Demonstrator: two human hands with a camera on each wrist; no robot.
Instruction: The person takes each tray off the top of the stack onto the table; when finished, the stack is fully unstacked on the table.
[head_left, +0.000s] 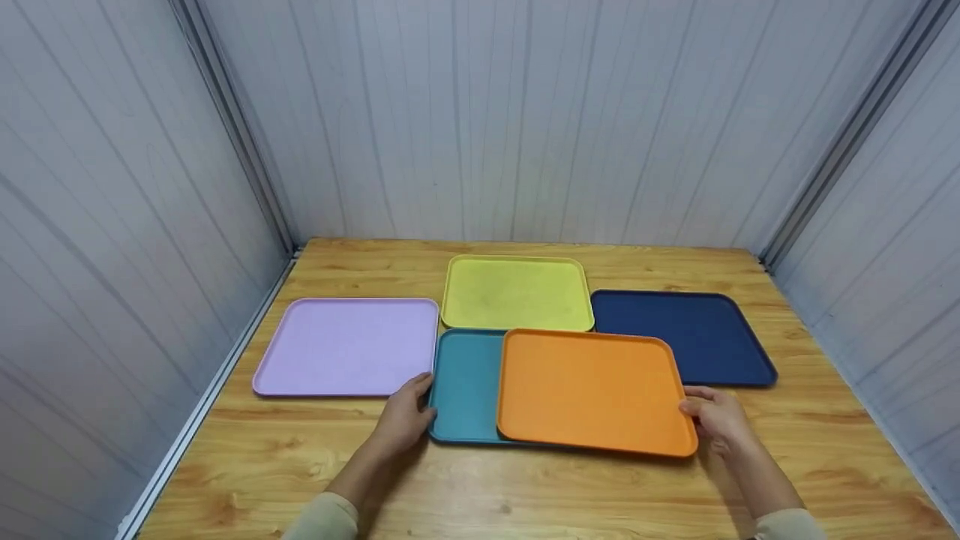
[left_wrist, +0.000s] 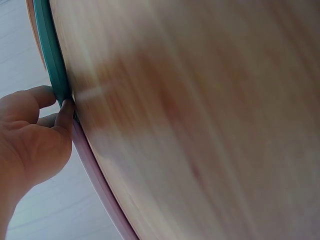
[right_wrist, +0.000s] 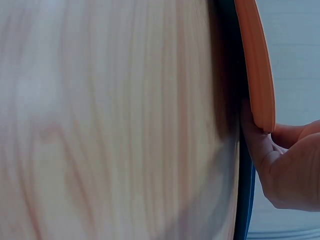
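Observation:
An orange rectangular tray (head_left: 592,390) overlaps much of a teal tray (head_left: 466,386) lying on the wooden table. My right hand (head_left: 716,416) grips the orange tray by its right edge, thumb at the rim and fingers underneath. In the right wrist view, the orange tray (right_wrist: 257,65) is raised at this end, a gap showing between it and the table. My left hand (head_left: 405,412) is at the left edge of the teal tray, thumb and fingers pinching its rim. The left wrist view has the teal rim (left_wrist: 50,45) right at those fingertips.
A lilac tray (head_left: 349,345) lies to the left, its right edge close to the teal one. Behind stands a yellow tray (head_left: 517,292), flat on the table (head_left: 525,495). To the right, a navy tray (head_left: 682,330) is partly covered by the orange one. Pale panels enclose three sides.

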